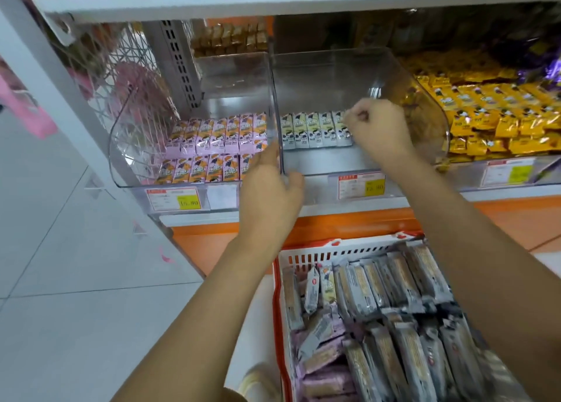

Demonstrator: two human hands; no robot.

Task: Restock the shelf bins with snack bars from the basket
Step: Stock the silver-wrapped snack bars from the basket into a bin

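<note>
Left grip clasping the middle bin's front-left corner at the shelf's front edge; right grip curled inside, at a row of white bars, hold cannot be told; basket of bars below

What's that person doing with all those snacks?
Someone is filling shop bins with snack bars. Their right hand is inside the middle clear bin, and its fingers seem to pinch the last in a row of white bars. Their left hand holds that bin's side wall. The red basket below is full of grey-wrapped bars.
</note>
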